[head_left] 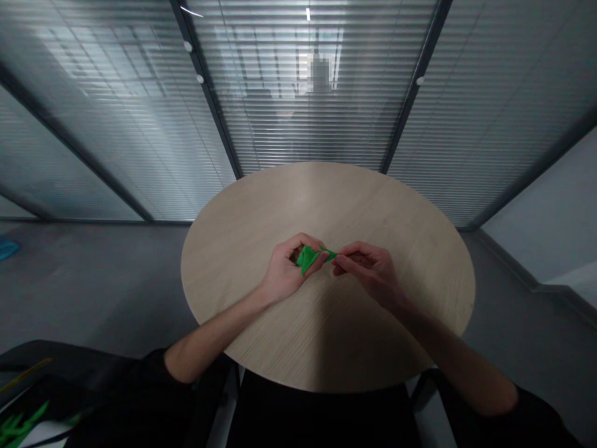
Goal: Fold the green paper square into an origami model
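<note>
A small piece of folded green paper (308, 258), with creased, pointed faces, is held above the middle of the table. My left hand (290, 264) grips its wider part, thumb along the near side and fingers curled behind. At the narrow right tip of the paper, my right hand (368, 267) has thumb and forefinger pinched together, its other fingers curled in. Both hands are close together, and part of the paper is hidden by the left thumb and fingers.
The round wooden table (308, 199) lies under my hands. Behind it stands a glass partition with blinds (308, 130). A dark bag or chair with green leaf-like pieces (23, 426) is at the lower left. Something blue (7, 247) lies on the floor at far left.
</note>
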Motion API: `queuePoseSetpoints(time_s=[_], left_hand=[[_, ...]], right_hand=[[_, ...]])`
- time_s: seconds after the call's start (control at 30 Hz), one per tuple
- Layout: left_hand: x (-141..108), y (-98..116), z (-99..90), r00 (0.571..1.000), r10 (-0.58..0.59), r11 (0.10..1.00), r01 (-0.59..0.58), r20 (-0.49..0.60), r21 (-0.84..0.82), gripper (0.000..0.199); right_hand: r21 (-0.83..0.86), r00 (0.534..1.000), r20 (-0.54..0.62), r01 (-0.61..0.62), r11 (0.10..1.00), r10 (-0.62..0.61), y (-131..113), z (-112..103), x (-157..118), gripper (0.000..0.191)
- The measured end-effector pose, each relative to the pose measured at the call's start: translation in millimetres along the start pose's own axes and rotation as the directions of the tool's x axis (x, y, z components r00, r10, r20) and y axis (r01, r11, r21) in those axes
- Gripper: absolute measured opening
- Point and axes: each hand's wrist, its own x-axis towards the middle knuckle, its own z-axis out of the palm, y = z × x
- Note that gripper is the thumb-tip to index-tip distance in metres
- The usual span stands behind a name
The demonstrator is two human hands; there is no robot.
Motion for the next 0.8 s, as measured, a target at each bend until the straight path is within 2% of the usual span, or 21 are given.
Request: queuePoseSetpoints(time_s=[0.43,0.8], left_hand=[[0.6,-1.5,-1.0,0.999,0.034,0.999,-0.034,0.013,0.001,0.015],[0.3,-0.5,-0.9,0.999,0.019,1.000,-0.019,0.042,0.011,0.019]], right_hand=[[0.013,0.998,0.070,0.003,1.000,-0.004,-1.2,-5.9,-3.4,0.025],[-0.034,1.000,0.012,0.021,0.999,-0.021,-1.1,-0.2,-0.6,0.027]])
